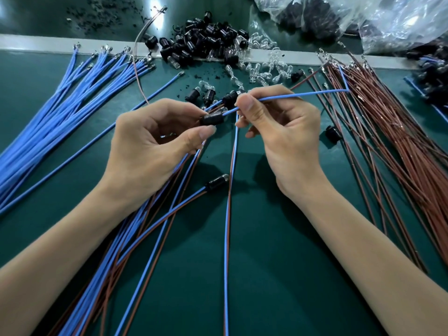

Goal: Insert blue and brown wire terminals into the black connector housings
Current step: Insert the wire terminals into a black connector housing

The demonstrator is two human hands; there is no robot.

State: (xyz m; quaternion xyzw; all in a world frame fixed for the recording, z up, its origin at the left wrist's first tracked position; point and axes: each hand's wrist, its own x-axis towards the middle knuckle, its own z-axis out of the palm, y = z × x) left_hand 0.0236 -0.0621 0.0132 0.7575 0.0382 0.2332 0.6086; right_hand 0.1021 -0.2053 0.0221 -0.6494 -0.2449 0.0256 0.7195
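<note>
Head view. Pinching a black connector housing [211, 118] in the left grip [155, 139], just above centre over the table [278, 238]. Clamping a blue wire [303, 94] in the right grip [281, 137], tip at the housing's 3 o'clock end. Loose blue wires [60, 105] at 9 o'clock, brown wires [388, 132] at 3, spare housings [206, 42] at 12.

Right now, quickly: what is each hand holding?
Left hand: holds the black connector housing.
Right hand: pinches the blue wire.

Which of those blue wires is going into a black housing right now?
The blue wire pinched by the right hand, its end at the black cylindrical housing the left hand holds; the loose blue bundle lies on the green table.
</note>
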